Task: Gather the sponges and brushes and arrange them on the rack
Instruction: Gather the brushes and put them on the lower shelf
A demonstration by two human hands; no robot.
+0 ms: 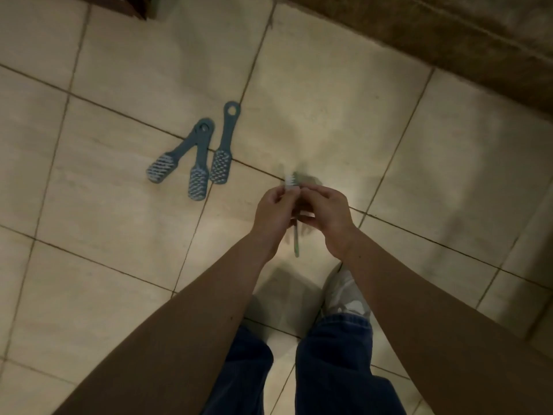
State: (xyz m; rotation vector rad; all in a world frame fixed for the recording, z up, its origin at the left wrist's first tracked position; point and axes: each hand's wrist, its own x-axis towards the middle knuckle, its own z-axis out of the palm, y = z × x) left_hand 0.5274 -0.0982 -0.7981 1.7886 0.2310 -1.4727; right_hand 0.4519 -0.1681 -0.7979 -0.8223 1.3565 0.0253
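Observation:
Three blue-grey scrub brushes lie on the tiled floor at left centre: a left brush [167,164], a middle brush [200,175] and a right brush [223,151], bristles up, handles pointing away. Both hands meet above the floor in the middle of the view. My left hand [273,211] and my right hand [326,211] both pinch a small green toothbrush-like brush [296,244]; its white bristled head shows above the fingers and its handle hangs below them. No rack or sponge is in view.
Beige floor tiles [329,115] fill the view. A rough brown wall or ledge [449,34] runs along the top right. A dark furniture corner [137,7] sits at the top left. My legs in blue jeans and a white shoe [344,295] are below.

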